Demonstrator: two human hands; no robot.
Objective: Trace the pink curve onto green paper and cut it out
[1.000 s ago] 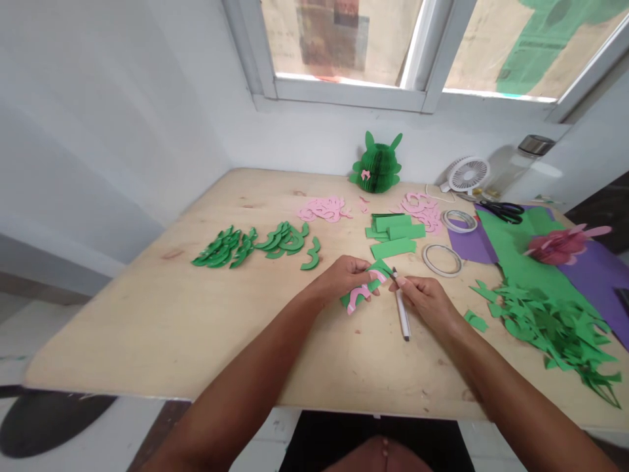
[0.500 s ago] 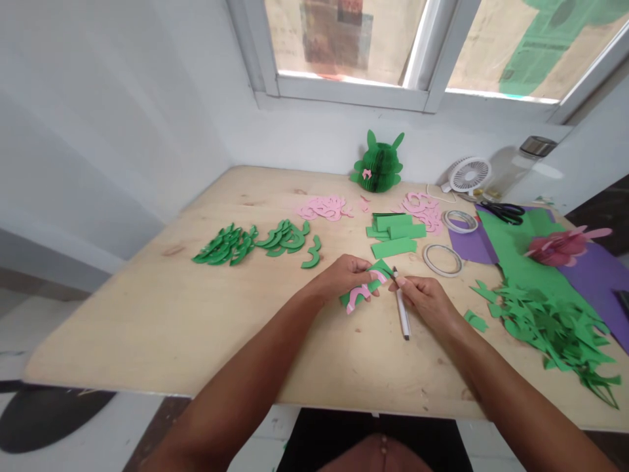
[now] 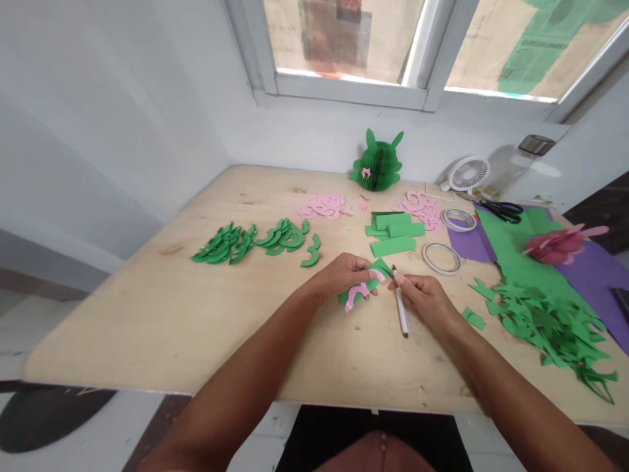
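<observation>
Main risk, in my judgement: the pink scalloped paper piece (image 3: 358,292) sliding out of register on the green rectangular paper strip (image 3: 380,263) beneath it, since I see only the left hand (image 3: 348,274) bearing on the stack and the piece's lower-left end lies free of the fingers. Second risk: a crease or bend at the strip's far right end if the right hand (image 3: 421,295) presses there, the paper being thin and apparently off the table (image 3: 206,334). Third: the slim white pen with dark ends (image 3: 401,311) could roll if nothing grips it. Position: strip and pink piece sit together, tilted, between my two hands; the left thumb crosses the pink face near its middle, other fingertips show below the lower edge. Left fingers pinched on both layers, hardly any gap. Right fingers drawn in close to the strip's upper-right corner, thumb toward the pen's upper end; whether they hold the pen, the corner or something small and dark there, I cannot tell. Nearby, well apart from the fingers: a loose heap of green paper offcuts (image 3: 545,321), on the right.
</observation>
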